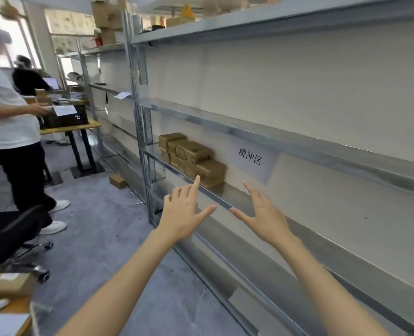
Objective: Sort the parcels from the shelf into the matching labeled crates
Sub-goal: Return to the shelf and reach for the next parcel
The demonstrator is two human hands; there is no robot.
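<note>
Left hand: the left hand (pixel 181 214) reaches toward the shelf, with the pointing finger straight, the thumb out to the side and the other fingers a little bent; it holds nothing
Left fingertip: the tip of the pointing finger is right at the bottom front corner of the nearest box; I cannot tell if it touches
Right hand: the right hand (pixel 264 217) is spread wide with straight fingers and the thumb out; it holds nothing and hangs in front of the shelf, just to the right of the boxes
Parcels: the parcels (pixel 193 158) are small brown card boxes in a neat pile on the shelf, against the back wall, near the metal post on the left
Shelf: the shelf (pixel 167 167) is grey metal with long boards
Paper sign: a white paper sign (pixel 252 158) with three black Chinese marks hangs from the board above, just right of the parcels
Black crate: a black crate (pixel 67 117) stands on a yellow table (pixel 89 126) far off on the left, with a white paper label (pixel 65 109) at its top
Floor box: one more brown box (pixel 117 181) lies on the grey floor beside the shelf
People: a person in a white top (pixel 7 112) stands by the yellow table, and a person in a black top (pixel 28 78) is farther back
Chair: a black chair on wheels (pixel 14 231) is at the left
Near box: a flat brown box (pixel 7 283) lies on a desk in the bottom left corner
</note>
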